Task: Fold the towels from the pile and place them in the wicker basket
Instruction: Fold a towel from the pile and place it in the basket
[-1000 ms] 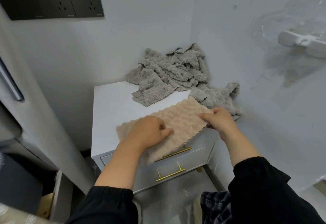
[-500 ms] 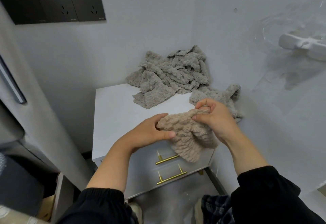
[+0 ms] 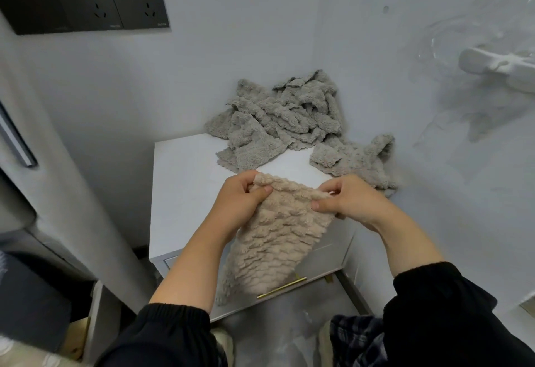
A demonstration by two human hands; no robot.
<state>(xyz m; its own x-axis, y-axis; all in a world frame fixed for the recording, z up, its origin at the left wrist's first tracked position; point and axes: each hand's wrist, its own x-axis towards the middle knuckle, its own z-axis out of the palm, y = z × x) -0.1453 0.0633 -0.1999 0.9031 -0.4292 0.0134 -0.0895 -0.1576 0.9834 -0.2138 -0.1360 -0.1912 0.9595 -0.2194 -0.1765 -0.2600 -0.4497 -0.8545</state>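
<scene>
As I judge it the task is barely begun; no wicker basket is in view, and no folded towel lies on the white cabinet; above its front edge the left hand pinches one top corner of a beige towel, which hangs in the air before the drawers, unfolded, narrowing to a point, plush and ribbed in wavy rows; the right hand pinches the other corner; behind, the grey pile lies crumpled at the cabinet's back corner, all to be folded.

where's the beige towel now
Centre of the head view: the beige towel hangs between the left hand and right hand, in front of the white cabinet.
</scene>
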